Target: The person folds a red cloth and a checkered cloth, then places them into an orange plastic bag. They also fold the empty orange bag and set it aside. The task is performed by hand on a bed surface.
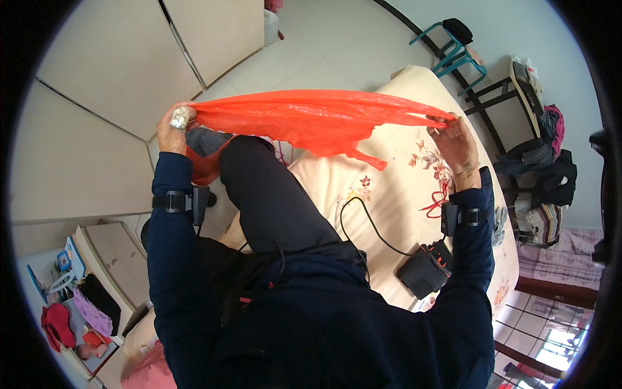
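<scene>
A thin red plastic bag [301, 114] is stretched sideways between my two hands, above my raised knee and the bed. My left hand [171, 131] grips its left end; a whitish, shiny wrap [181, 118] covers what looks like the thumb. My right hand [454, 146] pinches the handle end at the right, its palm partly turned toward me. One loose handle dangles from the bag's lower edge. Beneath my left hand, a grey knitted fabric [206, 142] and another red bag [204, 165] show beside my knee, partly hidden.
Under me is a bed with a cream floral cover [388, 194]. A black pouch [423, 272] with a cable [374, 228], and a red cord [437, 202], lie on it. Pale cabinets [112, 63] stand left. Teal stools [457, 53] and a desk [527, 97] line the wall.
</scene>
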`<action>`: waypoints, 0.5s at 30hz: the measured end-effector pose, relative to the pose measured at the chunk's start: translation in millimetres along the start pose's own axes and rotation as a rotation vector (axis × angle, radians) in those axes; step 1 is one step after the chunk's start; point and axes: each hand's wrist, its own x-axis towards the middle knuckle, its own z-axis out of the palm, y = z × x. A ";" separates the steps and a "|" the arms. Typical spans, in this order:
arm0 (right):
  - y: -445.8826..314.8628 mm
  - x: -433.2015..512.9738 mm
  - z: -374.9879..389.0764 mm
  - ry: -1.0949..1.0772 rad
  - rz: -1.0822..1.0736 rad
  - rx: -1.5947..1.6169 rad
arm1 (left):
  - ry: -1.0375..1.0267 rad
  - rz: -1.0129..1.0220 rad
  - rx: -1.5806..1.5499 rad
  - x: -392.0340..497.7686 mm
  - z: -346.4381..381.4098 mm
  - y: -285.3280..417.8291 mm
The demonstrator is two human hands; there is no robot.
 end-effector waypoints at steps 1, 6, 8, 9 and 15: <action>-1.9 -4.0 2.5 0.003 -0.037 0.039 | -0.003 -0.001 0.000 -2.7 1.8 -0.2; -18.7 -6.9 6.1 -0.205 -0.107 0.253 | -0.097 -0.002 -0.011 -2.4 15.1 1.7; -21.2 -10.7 3.1 -0.181 -0.121 0.339 | -0.068 -0.053 -0.005 -2.7 22.2 2.2; -22.2 -13.0 0.6 -0.191 -0.130 0.387 | -0.092 -0.047 0.012 -3.3 26.5 2.8; -31.3 -55.1 -15.6 -0.121 -0.149 0.459 | -0.232 0.036 -0.021 -9.9 54.0 18.1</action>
